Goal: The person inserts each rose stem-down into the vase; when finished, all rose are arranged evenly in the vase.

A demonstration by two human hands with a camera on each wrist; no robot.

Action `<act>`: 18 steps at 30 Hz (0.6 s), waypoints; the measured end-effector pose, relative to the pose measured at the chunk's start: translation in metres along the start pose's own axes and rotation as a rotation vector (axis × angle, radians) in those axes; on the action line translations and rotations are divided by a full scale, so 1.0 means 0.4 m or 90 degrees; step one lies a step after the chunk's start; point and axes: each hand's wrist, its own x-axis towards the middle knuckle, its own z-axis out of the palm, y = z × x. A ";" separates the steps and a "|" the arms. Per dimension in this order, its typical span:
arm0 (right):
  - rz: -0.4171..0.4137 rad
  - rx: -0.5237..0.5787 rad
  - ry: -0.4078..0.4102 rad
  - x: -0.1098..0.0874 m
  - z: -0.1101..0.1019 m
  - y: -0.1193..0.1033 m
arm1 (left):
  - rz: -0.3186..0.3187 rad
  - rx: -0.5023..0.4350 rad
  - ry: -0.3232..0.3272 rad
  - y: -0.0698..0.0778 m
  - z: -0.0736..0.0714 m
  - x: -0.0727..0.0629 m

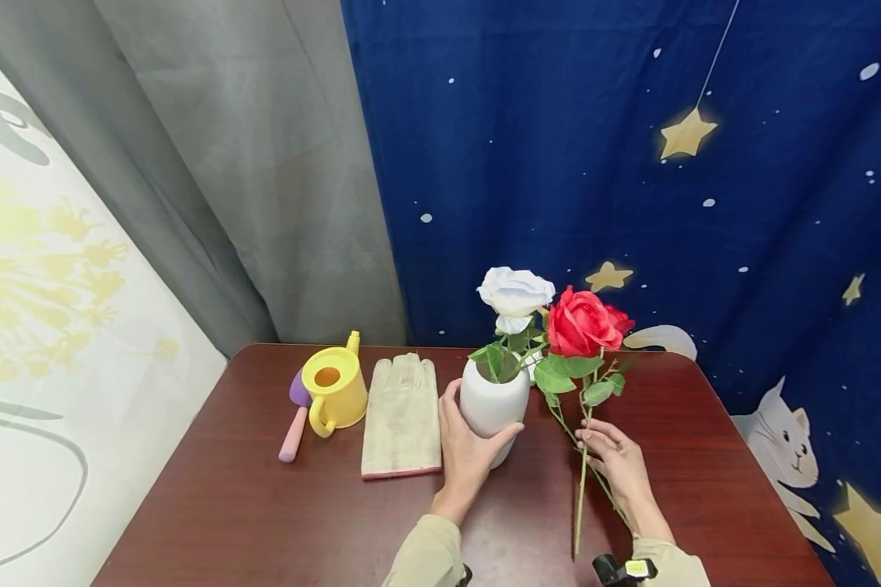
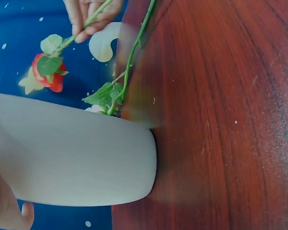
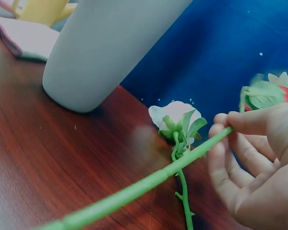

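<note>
On the tabletop stands a white vase (image 1: 493, 405), gripped round its side by my left hand (image 1: 464, 456). A white rose (image 1: 515, 292) rises from the mouth of the vase. To the right, my right hand (image 1: 620, 466) pinches the green stem of a red rose (image 1: 583, 324) between thumb and fingertips. The red bloom is upright, apart from the vase, with its stem pointing down toward the table. Another white rose (image 3: 175, 120) lies on the table behind that stem, its bloom mostly hidden by the vase and leaves in the head view.
Left of the vase lies a pale work glove (image 1: 401, 417) with a red hem. Beyond it are a yellow watering can (image 1: 341, 391) and a small trowel (image 1: 292, 436) with pink handle and purple blade. Curtains hang behind the brown table (image 1: 264, 522).
</note>
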 end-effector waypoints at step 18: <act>0.006 0.070 -0.030 -0.020 -0.019 -0.035 | 0.076 -0.024 -0.073 0.029 -0.037 0.058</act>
